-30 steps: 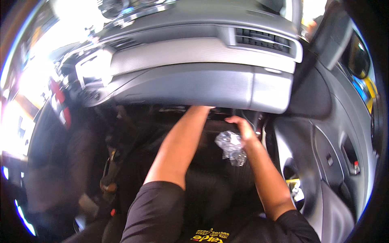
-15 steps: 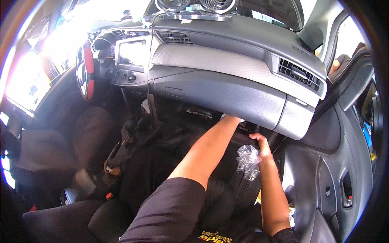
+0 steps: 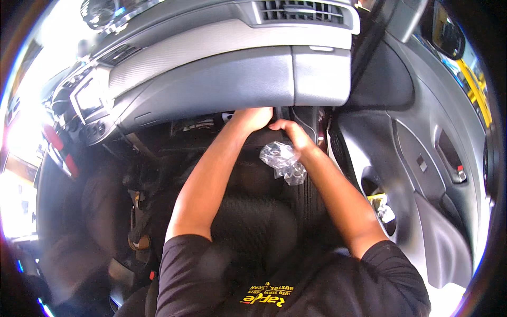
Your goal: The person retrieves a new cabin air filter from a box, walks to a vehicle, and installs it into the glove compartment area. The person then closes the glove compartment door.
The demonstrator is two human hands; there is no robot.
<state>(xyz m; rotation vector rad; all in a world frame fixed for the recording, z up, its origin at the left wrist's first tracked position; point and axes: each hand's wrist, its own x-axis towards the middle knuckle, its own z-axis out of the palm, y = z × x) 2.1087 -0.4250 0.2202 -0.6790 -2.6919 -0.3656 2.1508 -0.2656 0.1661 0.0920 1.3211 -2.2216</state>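
Observation:
Up against the underside of the glove box (image 3: 227, 79), my left hand (image 3: 257, 118) has its fingers out of sight, so what it touches there is hidden. My right hand (image 3: 297, 136) is just beside it, a bent finger pointing toward the left hand's wrist. A crumpled clear plastic bag (image 3: 285, 162) hangs from the palm side of my right hand, its other fingers apparently curled on it. Dark footwell space lies below both hands.
The open door panel (image 3: 412, 142) stands on the right, with small items (image 3: 384, 207) in its pocket. An air vent (image 3: 301, 11) tops the dashboard's right end. Far left are the red-and-black steering wheel (image 3: 60, 150) and the centre screen (image 3: 91, 99). The dark seat (image 3: 253, 222) lies beneath my arms.
The view has shifted right and closer to the glove box. My left hand stays under its edge, and my right hand has come nearer to it, with the plastic bag still hanging from it.

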